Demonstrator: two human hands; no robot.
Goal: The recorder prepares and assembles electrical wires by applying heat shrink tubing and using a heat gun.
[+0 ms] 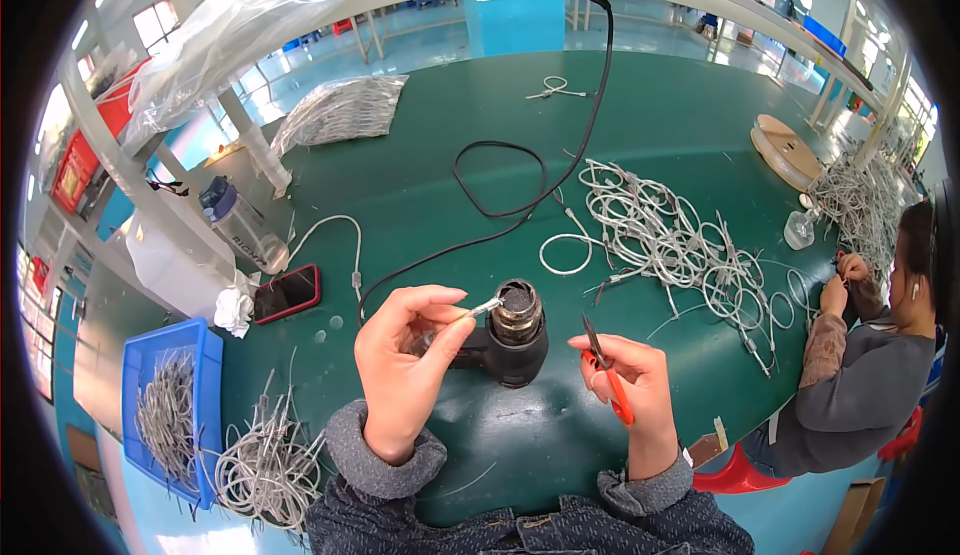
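My left hand point(408, 360) pinches a short, pale cable end point(486, 308) between thumb and forefinger. Its tip is at the rim of the heat gun point(516, 347), which stands with its dark round nozzle facing up; whether the two touch I cannot tell. To the right of the heat gun, my right hand point(640, 385) holds small scissors point(620, 402) with red handles, blades pointing up and away from me. Beyond that hand lies a tangled heap of looped, pale wire cables point(660, 235) with small metal fittings.
A black power cord point(508, 223) runs across the green table point(450, 105). At left are a phone point(288, 294), a water bottle point(240, 223), a blue bin point(208, 395) of small parts and a cable bundle point(268, 460). A co-worker point(870, 345) sits at right near a spool point(785, 153).
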